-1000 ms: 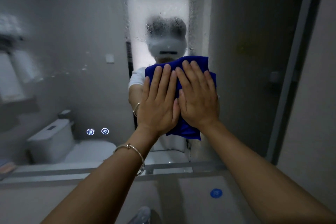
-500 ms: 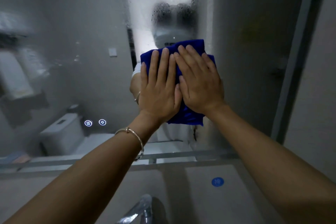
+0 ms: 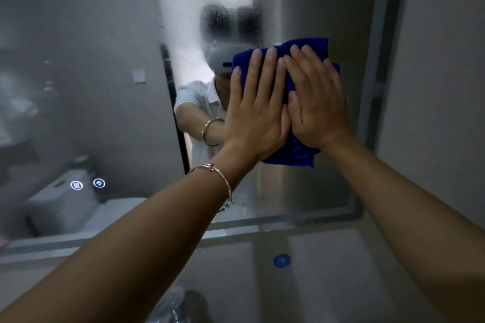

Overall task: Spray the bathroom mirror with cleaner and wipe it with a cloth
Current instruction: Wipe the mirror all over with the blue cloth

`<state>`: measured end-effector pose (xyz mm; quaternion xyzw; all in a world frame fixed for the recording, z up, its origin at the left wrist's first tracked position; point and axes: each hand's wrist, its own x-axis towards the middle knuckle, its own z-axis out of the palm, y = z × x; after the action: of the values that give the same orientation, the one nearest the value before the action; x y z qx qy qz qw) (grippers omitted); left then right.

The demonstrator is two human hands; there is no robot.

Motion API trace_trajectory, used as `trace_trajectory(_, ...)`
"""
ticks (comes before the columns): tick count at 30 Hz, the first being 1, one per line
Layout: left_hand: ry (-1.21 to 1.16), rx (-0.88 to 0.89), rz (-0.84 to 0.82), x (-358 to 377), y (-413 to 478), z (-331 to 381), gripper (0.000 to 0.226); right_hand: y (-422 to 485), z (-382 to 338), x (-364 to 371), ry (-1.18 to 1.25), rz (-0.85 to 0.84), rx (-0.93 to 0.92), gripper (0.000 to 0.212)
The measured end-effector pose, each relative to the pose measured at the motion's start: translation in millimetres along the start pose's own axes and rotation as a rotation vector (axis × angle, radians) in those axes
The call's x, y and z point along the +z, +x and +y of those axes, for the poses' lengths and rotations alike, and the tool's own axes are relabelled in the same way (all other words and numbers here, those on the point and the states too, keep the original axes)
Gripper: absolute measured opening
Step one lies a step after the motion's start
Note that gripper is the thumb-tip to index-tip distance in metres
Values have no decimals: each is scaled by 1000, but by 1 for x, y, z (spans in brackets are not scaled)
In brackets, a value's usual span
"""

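Observation:
A dark blue cloth [image 3: 296,152] lies flat against the bathroom mirror [image 3: 91,65], near its right edge. My left hand [image 3: 256,110] presses on the cloth with straight fingers, a thin bracelet on its wrist. Right beside it, my right hand [image 3: 317,102] presses the same cloth, fingers straight and spread. The glass is fogged and beaded with droplets above the cloth. No spray bottle is in view.
Two lit touch icons [image 3: 88,184] glow on the mirror's lower left. The mirror's frame [image 3: 367,86] runs down the right, with wall beyond. Below are a chrome tap [image 3: 170,307], the basin ledge and a blue round sticker [image 3: 281,261].
Both hands and the cloth have slid up and then rightward across the glass, from the mirror's middle toward its right edge. The hands stay flat on the cloth.

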<state>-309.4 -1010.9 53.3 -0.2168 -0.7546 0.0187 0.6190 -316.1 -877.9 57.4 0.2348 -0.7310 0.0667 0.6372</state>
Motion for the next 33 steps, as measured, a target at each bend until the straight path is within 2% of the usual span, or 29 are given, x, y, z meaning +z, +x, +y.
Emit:
trace_trajectory(15,48,62,-26,33,3,84,56,-58,71,-18,-42,15,95,50)
trace_trajectory(22,31,71,-18,37,-5,92,55,-73,73,-15,-13,43,133,49)
trace_trajectory(33,29,205,-64,51,-60,108,52,-144,60,-3,53,32,222,46)
